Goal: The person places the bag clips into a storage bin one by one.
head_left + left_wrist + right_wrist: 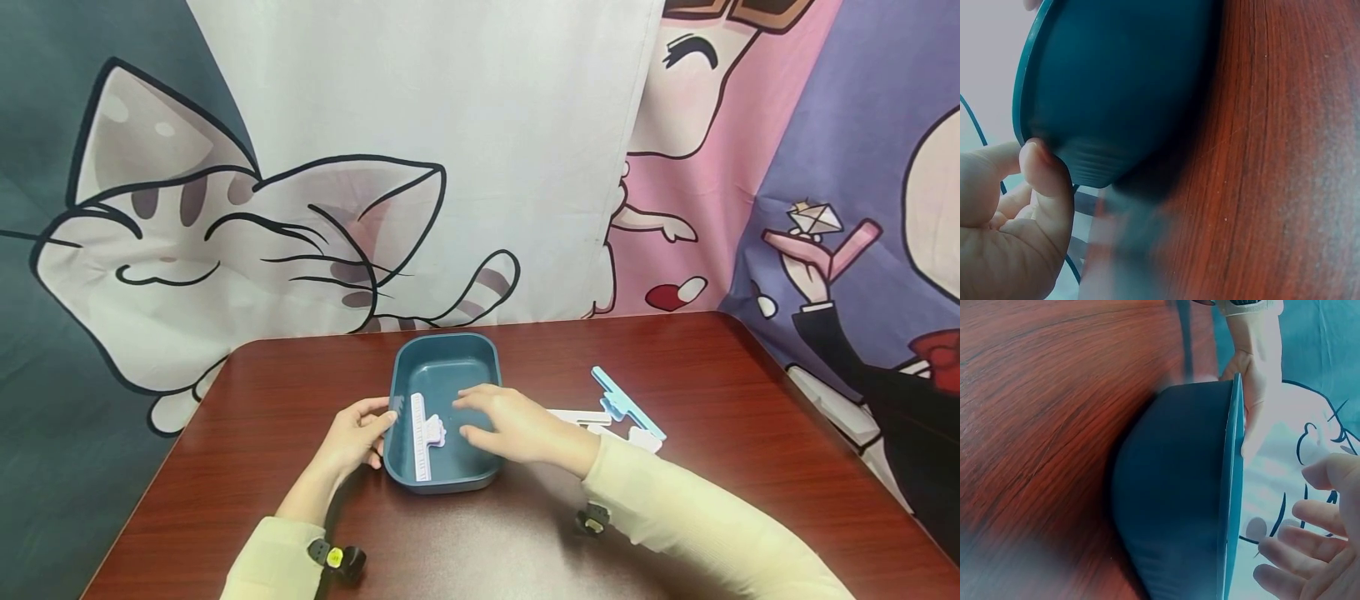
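Observation:
A teal rectangular tub (pixel 450 367) stands on the table. Pinching its left rim is my left hand (pixel 354 437), thumb at the edge and fingers along the outer wall; the left wrist view shows this thumb (pixel 1040 164) at the tub's corner. A white bag clip (pixel 420 442) with a ruler-like bar lies inside on the left, roughly lengthwise. Over the tub's right side hovers my right hand (pixel 517 425), fingers spread and loosely bent, nothing in them. In the right wrist view its fingers (pixel 1310 550) show above the rim, apart from it.
To the right of the tub, partly behind my right forearm, lie white clips (pixel 581 417) and a light blue clip (pixel 628 405). The brown wooden table (pixel 247 433) ends at a cartoon-printed curtain (pixel 525 167). A small black device (pixel 592 518) sits at my right cuff.

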Action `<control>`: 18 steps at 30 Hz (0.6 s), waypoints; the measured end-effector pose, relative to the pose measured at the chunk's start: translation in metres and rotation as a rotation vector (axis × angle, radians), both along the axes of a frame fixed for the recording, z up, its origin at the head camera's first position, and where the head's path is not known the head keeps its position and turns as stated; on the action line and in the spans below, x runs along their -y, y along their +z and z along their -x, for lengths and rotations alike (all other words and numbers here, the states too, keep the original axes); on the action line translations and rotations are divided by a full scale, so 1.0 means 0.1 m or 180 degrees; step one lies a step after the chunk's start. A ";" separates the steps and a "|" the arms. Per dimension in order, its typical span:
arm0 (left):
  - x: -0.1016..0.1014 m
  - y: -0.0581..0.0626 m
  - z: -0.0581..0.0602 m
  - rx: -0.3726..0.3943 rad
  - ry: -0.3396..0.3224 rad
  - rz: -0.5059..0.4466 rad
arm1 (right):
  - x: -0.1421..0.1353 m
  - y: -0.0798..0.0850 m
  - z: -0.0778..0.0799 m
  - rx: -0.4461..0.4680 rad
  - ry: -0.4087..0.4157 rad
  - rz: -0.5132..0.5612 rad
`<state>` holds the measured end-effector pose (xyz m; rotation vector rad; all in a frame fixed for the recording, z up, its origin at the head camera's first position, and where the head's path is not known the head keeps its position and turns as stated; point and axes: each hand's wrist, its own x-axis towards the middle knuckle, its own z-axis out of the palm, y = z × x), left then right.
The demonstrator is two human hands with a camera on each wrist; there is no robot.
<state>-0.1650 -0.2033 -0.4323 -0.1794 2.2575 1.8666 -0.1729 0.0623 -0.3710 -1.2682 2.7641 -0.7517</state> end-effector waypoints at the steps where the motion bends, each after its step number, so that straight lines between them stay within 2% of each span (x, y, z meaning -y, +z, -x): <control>1: 0.00 0.00 0.00 0.0001 0.0004 0.0001 | -0.01 0.00 0.00 -0.0001 -0.0021 -0.0022; 11: 0.00 -0.01 0.01 0.0020 0.0024 0.0018 | -0.15 -0.01 -0.02 -0.0041 -0.0171 -0.0121; 18: 0.01 -0.01 0.00 0.0006 0.0026 0.0011 | -0.20 -0.01 -0.02 -0.0231 -0.0248 -0.0198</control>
